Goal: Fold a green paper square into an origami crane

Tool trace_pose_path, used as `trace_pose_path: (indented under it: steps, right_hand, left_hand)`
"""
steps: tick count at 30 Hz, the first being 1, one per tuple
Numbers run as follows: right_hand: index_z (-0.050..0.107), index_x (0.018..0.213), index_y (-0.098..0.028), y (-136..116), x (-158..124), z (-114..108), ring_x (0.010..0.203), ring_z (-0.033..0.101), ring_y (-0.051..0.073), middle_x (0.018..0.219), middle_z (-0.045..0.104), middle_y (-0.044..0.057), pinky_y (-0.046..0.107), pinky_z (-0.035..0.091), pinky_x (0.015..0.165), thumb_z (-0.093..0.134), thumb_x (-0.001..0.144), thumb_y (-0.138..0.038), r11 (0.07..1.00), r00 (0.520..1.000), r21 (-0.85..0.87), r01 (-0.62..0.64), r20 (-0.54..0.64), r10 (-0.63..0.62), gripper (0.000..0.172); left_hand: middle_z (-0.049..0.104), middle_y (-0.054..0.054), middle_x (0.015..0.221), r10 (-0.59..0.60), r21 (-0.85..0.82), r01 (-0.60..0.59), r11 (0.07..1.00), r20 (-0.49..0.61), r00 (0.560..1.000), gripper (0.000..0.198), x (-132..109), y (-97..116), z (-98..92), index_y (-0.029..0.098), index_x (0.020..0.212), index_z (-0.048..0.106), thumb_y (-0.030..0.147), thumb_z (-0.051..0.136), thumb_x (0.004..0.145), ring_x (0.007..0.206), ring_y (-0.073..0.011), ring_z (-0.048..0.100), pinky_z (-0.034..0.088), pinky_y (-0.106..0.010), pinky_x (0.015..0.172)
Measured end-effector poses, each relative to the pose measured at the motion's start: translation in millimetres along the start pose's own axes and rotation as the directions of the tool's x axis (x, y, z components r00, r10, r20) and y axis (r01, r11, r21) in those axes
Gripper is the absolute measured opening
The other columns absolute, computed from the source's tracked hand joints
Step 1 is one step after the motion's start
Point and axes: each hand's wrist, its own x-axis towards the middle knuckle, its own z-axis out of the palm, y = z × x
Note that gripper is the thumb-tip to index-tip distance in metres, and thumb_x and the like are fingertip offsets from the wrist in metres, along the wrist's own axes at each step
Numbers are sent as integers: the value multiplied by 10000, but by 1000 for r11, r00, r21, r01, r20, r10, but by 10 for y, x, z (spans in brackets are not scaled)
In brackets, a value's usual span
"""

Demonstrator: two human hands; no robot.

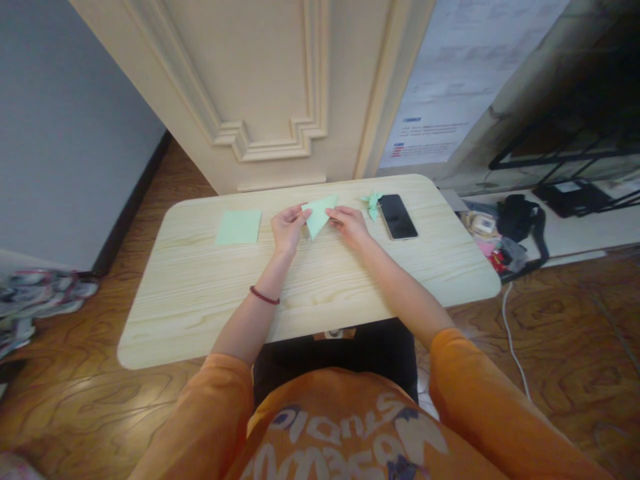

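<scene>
A folded piece of light green origami paper (319, 215) is held up between my two hands above the middle of the table; one corner points down toward me. My left hand (290, 227) pinches its left edge, thumb on top. On the opposite edge, the thumb and fingers of my right hand (349, 223) are closed on the same paper. Off to the left lies a flat green paper square (239, 227), apart from my hands. To the right rests a small folded green paper figure (373, 205), its tip touching or close to a dark phone (399, 217).
The pale wood-grain table (200, 300) has rounded corners and stands against a cream panelled surface (270, 80). Beyond its right end, a low white shelf (570, 230) carries a black bag (520, 220) and clutter. A white cable (509, 333) runs down to the wooden floor.
</scene>
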Motion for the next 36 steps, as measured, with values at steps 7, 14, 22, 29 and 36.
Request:
trace_pose_path:
  steps: [7,14,22,29,36]
  right_hand:
    - [665,638,-188,-37,56,-36,686,609,102,668,684,-28,220,474,648,817,565,-196,987,990,158,-29,-128,50,169]
    - [650,659,-196,-67,36,-34,651,595,100,646,667,-31,208,459,594,816,557,-214,993,992,115,-28,-120,42,195]
    - [619,634,-195,-78,74,-55,594,548,86,608,626,-45,215,449,575,811,553,-194,991,989,128,-26,-144,44,208]
    - [581,637,-197,-78,118,-91,557,531,65,585,598,-60,187,445,535,770,609,-152,977,980,214,-12,-189,54,196]
    - [546,661,-206,-126,153,-181,572,550,75,593,599,-55,205,458,584,779,666,-242,981,976,196,2,-215,41,237]
  left_hand:
    - [759,-111,875,1,7,-1,1000,4,1000,576,-17,1,37,127,897,739,473,881,460,848,-231,716,564,-330,780]
    - [757,-112,872,-3,29,3,1000,-5,1000,569,-16,-9,7,127,901,745,459,879,459,825,-213,709,546,-307,762]
    - [752,-100,811,-34,47,33,998,18,999,567,-38,32,7,129,900,751,448,886,452,792,-206,703,541,-293,728]
    - [752,-92,766,-40,61,38,997,29,999,547,-15,40,-17,140,851,755,443,898,419,731,-190,694,542,-288,697]
    - [746,-89,788,-28,69,28,997,-1,1000,577,63,32,-110,137,895,749,436,895,424,781,-202,704,541,-294,727]
